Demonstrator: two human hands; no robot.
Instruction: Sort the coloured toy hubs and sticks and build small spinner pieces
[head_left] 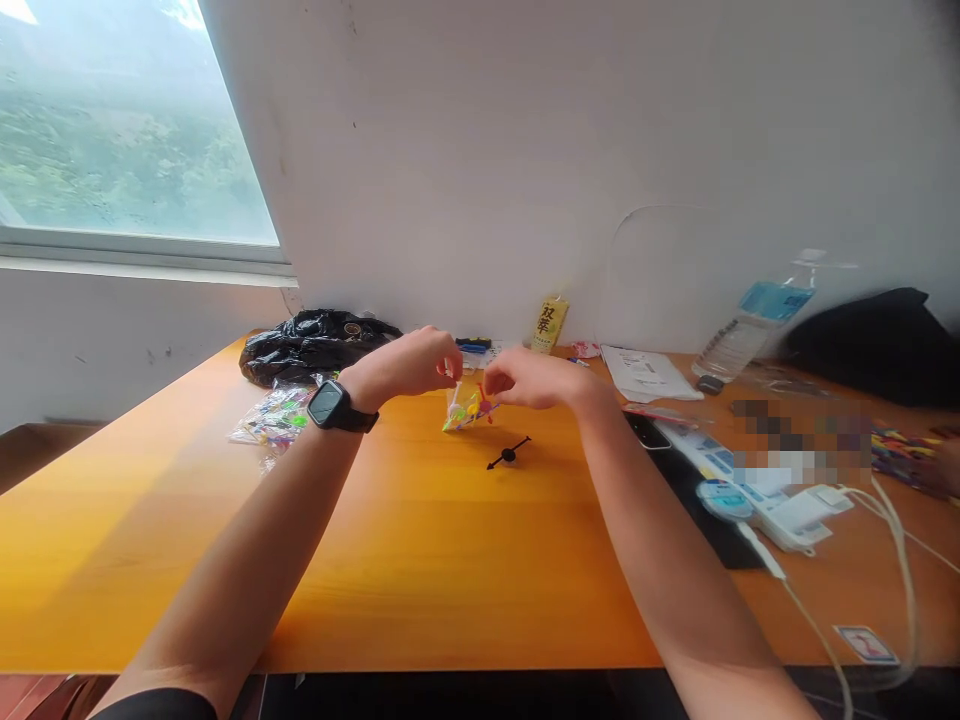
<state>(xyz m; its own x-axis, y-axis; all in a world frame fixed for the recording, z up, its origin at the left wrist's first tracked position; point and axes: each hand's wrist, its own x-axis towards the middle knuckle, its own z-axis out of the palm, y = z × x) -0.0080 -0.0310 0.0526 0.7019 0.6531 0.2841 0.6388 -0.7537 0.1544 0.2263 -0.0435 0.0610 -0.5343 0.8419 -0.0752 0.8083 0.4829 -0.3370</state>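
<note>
Near the middle of the table, a small clear plastic bag point(471, 411) holds several colourful plastic pieces in yellow, red, green, white and purple. My left hand point(420, 360), with a black watch on its wrist, pinches the bag's upper left edge. At the upper right side, the fingers of my right hand point(529, 377) are closed on the same bag. A black spinner arrow point(508, 455) lies on the table just in front of the bag, touched by neither hand. Fine detail of the pieces is too small to tell.
Behind my left wrist lie a bag of colourful pieces point(270, 415) and a black plastic bag point(307, 345). A yellow carton point(550, 324) stands by the wall. To the right are papers point(649, 372), a tilted water bottle point(754, 325), a white power strip point(787, 515) and cables.
</note>
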